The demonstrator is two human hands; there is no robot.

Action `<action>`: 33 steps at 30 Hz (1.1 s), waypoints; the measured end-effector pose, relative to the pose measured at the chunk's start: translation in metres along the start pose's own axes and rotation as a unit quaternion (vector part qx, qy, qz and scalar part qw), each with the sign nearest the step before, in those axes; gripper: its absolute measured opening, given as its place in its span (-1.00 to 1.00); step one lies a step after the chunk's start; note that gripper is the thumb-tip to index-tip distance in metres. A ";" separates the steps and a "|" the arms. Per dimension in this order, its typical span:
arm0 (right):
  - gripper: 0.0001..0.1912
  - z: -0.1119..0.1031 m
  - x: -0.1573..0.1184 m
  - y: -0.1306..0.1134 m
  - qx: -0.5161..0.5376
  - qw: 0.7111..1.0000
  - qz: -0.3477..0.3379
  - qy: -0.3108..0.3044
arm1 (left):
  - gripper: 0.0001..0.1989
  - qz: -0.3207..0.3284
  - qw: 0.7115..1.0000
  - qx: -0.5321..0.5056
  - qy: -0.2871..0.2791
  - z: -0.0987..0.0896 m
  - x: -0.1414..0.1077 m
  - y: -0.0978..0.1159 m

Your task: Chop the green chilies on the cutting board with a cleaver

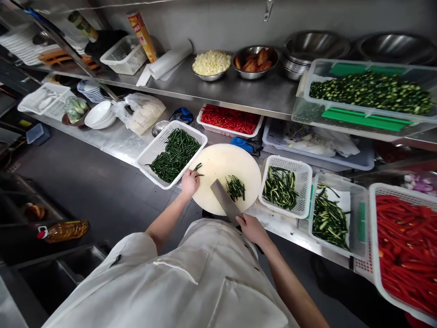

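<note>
My left hand (pixel 190 183) is closed on a few green peppers (pixel 198 167) at the left edge of the round white cutting board (pixel 227 157). The handle of a broad cleaver (pixel 223 198) is in my right hand (pixel 251 228). Its blade rests over the board's lower middle, just left of a small pile of cut green peppers (pixel 235 188). Whole green peppers (pixel 175 155) fill a white basket (pixel 146 165) beside my left hand. Right of the board, another white basket (pixel 303 168) holds sliced green peppers (pixel 280 187).
A clear tub (pixel 358 196) of sliced green peppers and a large basket of red peppers (pixel 406 246) are at the right. Behind the board sits a basket of red peppers (pixel 230 119). A steel shelf (pixel 239 93) with bowls and tubs overhangs the counter.
</note>
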State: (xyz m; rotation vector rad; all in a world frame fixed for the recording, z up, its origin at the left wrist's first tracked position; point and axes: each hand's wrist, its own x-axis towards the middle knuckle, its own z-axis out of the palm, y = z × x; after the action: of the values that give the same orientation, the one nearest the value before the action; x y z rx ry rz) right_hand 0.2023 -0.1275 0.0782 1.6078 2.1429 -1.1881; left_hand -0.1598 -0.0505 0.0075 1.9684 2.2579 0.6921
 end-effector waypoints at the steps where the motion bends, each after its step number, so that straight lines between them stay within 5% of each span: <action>1: -0.59 -0.003 -0.001 0.001 -0.009 1.000 0.011 0.008 | -0.85 0.024 0.999 -0.025 -0.016 0.001 -0.006 0.003; 8: -0.59 -0.028 -0.003 -0.023 -0.065 0.996 0.046 0.030 | -0.74 0.273 0.928 -0.172 -0.184 0.028 -0.059 0.063; 13: -0.60 -0.030 -0.001 -0.021 -0.064 0.998 0.030 -0.003 | -0.73 0.281 0.920 -0.198 -0.187 0.041 -0.073 0.081; 21: -0.51 -0.033 0.076 -0.071 -0.019 0.996 0.007 0.084 | -0.74 0.338 0.906 -0.174 -0.187 0.030 -0.050 0.068; 23: -0.51 -0.027 0.069 -0.067 -0.001 0.995 0.003 0.098 | -0.77 0.286 0.939 -0.141 -0.127 0.022 -0.028 0.054; 25: -0.54 -0.016 0.052 -0.053 0.022 0.996 -0.006 0.089 | -0.79 0.168 0.981 -0.086 -0.040 0.013 -0.004 0.037; 28: -0.58 0.000 0.021 -0.021 0.028 0.999 -0.025 0.027 | -0.73 0.027 0.999 0.001 0.022 0.006 0.020 0.012; 33: -0.59 -0.003 0.005 0.008 -0.001 1.000 -0.003 0.012 | -0.72 0.048 0.998 -0.034 -0.024 0.005 0.012 -0.005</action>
State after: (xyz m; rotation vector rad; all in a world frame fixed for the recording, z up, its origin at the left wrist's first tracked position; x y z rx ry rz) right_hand 0.2084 -0.1218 0.0735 1.6239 2.1628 -1.1745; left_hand -0.1650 -0.0378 0.0037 2.0502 2.0955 0.7133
